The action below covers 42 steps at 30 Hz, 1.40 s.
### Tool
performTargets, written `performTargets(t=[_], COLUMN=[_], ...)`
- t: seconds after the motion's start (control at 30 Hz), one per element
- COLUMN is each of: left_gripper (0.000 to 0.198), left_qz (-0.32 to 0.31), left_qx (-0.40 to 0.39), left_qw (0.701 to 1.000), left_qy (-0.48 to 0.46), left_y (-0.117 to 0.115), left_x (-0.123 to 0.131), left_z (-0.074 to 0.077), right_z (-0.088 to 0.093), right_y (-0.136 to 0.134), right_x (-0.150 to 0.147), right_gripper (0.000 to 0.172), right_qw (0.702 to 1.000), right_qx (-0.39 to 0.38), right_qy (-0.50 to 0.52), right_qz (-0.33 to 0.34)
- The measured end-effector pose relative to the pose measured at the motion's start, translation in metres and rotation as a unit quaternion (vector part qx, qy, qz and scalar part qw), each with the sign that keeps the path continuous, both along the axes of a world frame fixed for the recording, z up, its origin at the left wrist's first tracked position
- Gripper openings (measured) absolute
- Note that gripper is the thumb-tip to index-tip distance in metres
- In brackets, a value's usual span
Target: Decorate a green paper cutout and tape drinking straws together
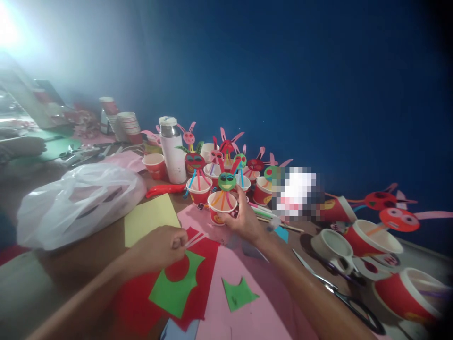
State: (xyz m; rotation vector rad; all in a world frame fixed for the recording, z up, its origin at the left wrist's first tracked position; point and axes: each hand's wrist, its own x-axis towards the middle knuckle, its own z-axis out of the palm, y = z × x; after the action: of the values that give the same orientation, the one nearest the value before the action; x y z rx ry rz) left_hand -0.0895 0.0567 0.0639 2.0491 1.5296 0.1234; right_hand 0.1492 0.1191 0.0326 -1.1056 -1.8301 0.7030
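Left hand (161,248), lower centre-left: I see it closed in a pinch on thin pale strips (194,240) that poke out toward the right, over the red paper sheet (203,278).

Right hand (244,219), centre: I see its fingers curled around the near side of a red paper cup (221,208), thumb up by the rim. The cup stands upright on the pink paper (247,311) and carries a green googly-eyed face (227,180) on coloured strips.

My judgement on handling: keep the cup steadied low on its wall so the light rim does not buckle, and bring the strips in end first, held close to the tips so they do not bend.

Around the hands:
- green paper offcuts (175,290), one on the red sheet, a smaller one on the pink;
- yellow sheet (150,218), just left of the cup;
- scissors (339,293), lower right, lying flat;
- white flask (172,150), upper centre, among further finished cup figures;
- clear plastic bag (78,200), left;
- stacked cups (129,123), upper left;
- tipped cups with red faces (398,219), right edge.
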Motion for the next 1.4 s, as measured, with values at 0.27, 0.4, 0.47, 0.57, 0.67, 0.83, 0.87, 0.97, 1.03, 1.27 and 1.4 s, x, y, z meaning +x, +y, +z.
performTargets(t=[0.27,0.4,0.47,0.57,0.67,0.83,0.87,0.97,1.03,1.27,1.4], left_gripper=[0.009,0.01,0.01,0.01,0.01,0.011,0.012,0.013,0.013,0.011,0.012], left_qz=[-0.008,-0.009,-0.008,-0.007,-0.007,-0.013,-0.014,-0.014,-0.015,-0.008,-0.015], left_qx=[0.007,0.002,-0.001,-0.004,-0.009,-0.013,-0.012,-0.011,-0.012,-0.018,-0.029], left_qw=[1.0,0.999,0.999,0.999,0.999,0.998,0.998,0.998,0.998,0.998,0.998], left_qy=[-0.023,-0.036,-0.04,-0.044,-0.048,-0.056,-0.057,-0.057,-0.058,-0.054,-0.056], left_y=[0.002,0.002,0.002,0.002,0.003,0.003,0.003,0.004,0.005,0.005,0.005], left_x=[0.003,0.005,0.005,0.004,0.003,0.005,0.005,0.006,0.007,0.005,0.006], left_z=[-0.005,-0.007,-0.008,-0.01,-0.011,-0.008,-0.008,-0.008,-0.009,-0.011,-0.005], right_z=[-0.005,-0.008,-0.008,-0.007,-0.008,-0.015,-0.016,-0.018,-0.018,-0.017,-0.018], right_y=[0.013,0.016,0.016,0.017,0.016,0.01,0.009,0.005,0.004,-0.004,-0.001], right_x=[-0.003,-0.004,-0.004,-0.003,-0.001,-0.001,-0.002,-0.005,-0.007,-0.014,-0.013], right_gripper=[0.092,0.091,0.09,0.088,0.09,0.089,0.088,0.083,0.08,0.044,0.033], right_qw=[1.0,0.999,0.999,0.998,0.997,0.995,0.993,0.985,0.978,0.945,0.932], right_qx=[0.022,0.032,0.038,0.051,0.064,0.092,0.102,0.141,0.171,0.253,0.269], right_qy=[-0.01,-0.012,-0.014,-0.021,-0.026,-0.04,-0.045,-0.07,-0.092,-0.197,-0.238], right_qz=[0.013,0.014,0.019,0.027,0.023,-0.026,-0.037,-0.064,-0.076,-0.067,-0.056])
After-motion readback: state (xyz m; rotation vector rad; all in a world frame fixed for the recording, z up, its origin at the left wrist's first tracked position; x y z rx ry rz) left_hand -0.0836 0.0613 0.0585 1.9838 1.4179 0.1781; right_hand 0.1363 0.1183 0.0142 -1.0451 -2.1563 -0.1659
